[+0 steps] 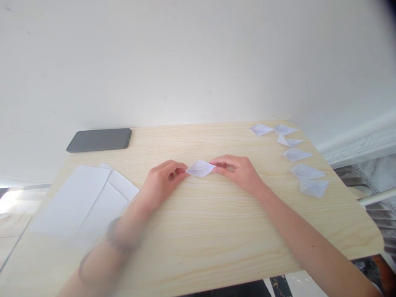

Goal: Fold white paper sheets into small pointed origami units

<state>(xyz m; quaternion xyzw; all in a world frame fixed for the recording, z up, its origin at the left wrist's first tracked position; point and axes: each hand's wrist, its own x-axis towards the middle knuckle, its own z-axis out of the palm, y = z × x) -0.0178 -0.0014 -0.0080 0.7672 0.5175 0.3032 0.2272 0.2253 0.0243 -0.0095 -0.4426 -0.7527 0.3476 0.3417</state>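
Observation:
A small white folded paper piece (200, 168), shaped like a diamond with pointed ends, is stretched between my two hands above the middle of the table. My left hand (163, 178) pinches its left tip between thumb and fingers. At the opposite tip, my right hand (236, 171) has the same kind of pinch. A crease runs along the paper's middle. Whether it touches the tabletop I cannot tell.
Several similar folded papers (297, 154) lie along the table's right side. White paper sheets (83, 187) overlap at the left, partly behind my left forearm. Behind them a dark grey phone (100, 140) lies near the wall (192, 62). The wooden table (210, 235) has a rounded right corner.

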